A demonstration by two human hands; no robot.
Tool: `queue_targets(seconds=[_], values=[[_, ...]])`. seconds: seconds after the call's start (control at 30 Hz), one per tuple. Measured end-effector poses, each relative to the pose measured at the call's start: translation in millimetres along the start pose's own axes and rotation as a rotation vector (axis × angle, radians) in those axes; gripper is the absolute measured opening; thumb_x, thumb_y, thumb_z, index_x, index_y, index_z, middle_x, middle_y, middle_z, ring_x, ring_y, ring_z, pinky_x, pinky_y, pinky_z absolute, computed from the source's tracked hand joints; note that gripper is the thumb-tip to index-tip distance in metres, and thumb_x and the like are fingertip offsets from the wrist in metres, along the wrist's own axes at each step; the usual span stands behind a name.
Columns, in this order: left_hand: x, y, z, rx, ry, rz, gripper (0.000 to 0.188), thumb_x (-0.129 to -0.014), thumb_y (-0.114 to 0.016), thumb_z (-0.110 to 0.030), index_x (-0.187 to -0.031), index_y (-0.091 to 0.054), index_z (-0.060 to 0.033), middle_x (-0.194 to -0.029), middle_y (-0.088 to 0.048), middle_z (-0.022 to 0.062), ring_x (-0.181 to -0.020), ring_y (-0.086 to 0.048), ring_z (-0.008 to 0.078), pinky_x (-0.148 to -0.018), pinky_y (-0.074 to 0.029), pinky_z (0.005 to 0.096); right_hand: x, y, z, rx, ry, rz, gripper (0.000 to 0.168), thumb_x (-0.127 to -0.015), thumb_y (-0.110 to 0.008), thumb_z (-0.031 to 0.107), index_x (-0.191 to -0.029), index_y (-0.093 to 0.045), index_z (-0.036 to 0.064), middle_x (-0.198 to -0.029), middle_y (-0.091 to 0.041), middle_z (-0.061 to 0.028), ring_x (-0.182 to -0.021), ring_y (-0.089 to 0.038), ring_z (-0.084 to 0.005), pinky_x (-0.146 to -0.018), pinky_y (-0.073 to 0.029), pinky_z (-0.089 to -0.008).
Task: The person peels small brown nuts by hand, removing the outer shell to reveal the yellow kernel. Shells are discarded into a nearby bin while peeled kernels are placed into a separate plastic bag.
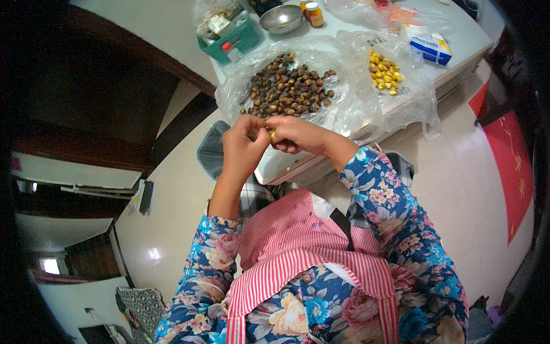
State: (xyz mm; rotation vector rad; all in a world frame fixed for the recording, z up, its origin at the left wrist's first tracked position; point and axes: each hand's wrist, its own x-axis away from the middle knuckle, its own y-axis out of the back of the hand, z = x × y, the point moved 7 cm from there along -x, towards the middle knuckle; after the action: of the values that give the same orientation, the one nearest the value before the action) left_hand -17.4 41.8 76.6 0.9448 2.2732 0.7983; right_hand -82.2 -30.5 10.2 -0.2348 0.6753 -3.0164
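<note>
My left hand (246,144) and my right hand (298,135) meet at the table's near edge, fingertips together around a small yellow nut-like piece (272,133), which is mostly hidden between them. Just beyond them, a heap of small dark brown nuts or fruits (290,88) lies on a clear plastic bag (348,90). Right of the heap, several yellow peeled pieces (386,74) rest on plastic that bears printed letters.
Across the table's back stand a green basket (249,38) of packages, a metal bowl (281,19) and brown bottles with white caps (315,16). A blue and white box (428,46) lies at the right. Below the table's left edge is an open bin (212,150).
</note>
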Motion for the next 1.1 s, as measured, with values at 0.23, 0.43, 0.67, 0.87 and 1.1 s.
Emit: queue_targets(seconds=[0.23, 0.43, 0.67, 0.87, 1.1], values=[[6, 5, -11, 0.020, -0.118, -0.120, 0.009, -0.077, -0.060, -0.004, -0.085, -0.057, -0.0006, -0.066, -0.062, 0.0076, -0.059, -0.063, 0.0116, -0.053, -0.048, 0.0239, -3, 0, -2, -0.408, 0.053, -0.013, 0.006, -0.085, -0.048, 0.013, -0.087, -0.048, 0.007, -0.068, -0.045, 0.0007, -0.046, -0.035, -0.0035, -0.034, -0.024, -0.0170], [5, 5, -5, 0.009, -0.111, -0.166, 0.008, -0.077, -0.059, -0.004, -0.084, -0.057, 0.0001, -0.067, -0.062, 0.0075, -0.059, -0.061, 0.0108, -0.052, -0.047, 0.0231, -5, -2, -2, -0.403, 0.078, -0.007, 0.007, -0.087, -0.048, 0.013, -0.090, -0.048, 0.006, -0.070, -0.045, -0.0002, -0.047, -0.034, -0.0026, -0.036, -0.024, -0.0166], [1, 14, 18, 0.152, 0.058, -0.217, 0.006, -0.078, -0.058, -0.005, -0.082, -0.058, -0.0005, -0.066, -0.057, 0.0036, -0.051, -0.051, 0.0059, -0.046, -0.042, 0.0214, -4, 0, 3, -0.382, 0.078, 0.004, 0.017, -0.082, -0.044, 0.007, -0.096, -0.051, 0.001, -0.073, -0.050, -0.0064, -0.047, -0.035, -0.0042, -0.037, -0.027, -0.0169], [5, -2, 53, 0.959, 0.533, -0.101, 0.007, -0.081, -0.052, -0.007, -0.087, -0.054, -0.0048, -0.057, -0.040, -0.0037, -0.043, -0.032, 0.0051, -0.038, -0.029, 0.0199, -7, 3, -1, -0.521, 0.072, 0.004, 0.024, -0.082, -0.040, 0.005, -0.101, -0.051, -0.004, -0.073, -0.050, -0.0072, -0.046, -0.034, -0.0053, -0.036, -0.029, -0.0166], [10, -13, 21, 0.625, 0.332, 0.248, 0.025, -0.082, -0.060, -0.015, -0.105, -0.060, -0.0051, -0.068, -0.055, -0.0015, -0.047, -0.042, 0.0029, -0.038, -0.031, 0.0175, -9, 6, -9, -0.487, 0.019, -0.011, 0.021, -0.084, -0.042, 0.009, -0.103, -0.050, 0.002, -0.071, -0.049, -0.0055, -0.045, -0.034, -0.0047, -0.035, -0.027, -0.0170]])
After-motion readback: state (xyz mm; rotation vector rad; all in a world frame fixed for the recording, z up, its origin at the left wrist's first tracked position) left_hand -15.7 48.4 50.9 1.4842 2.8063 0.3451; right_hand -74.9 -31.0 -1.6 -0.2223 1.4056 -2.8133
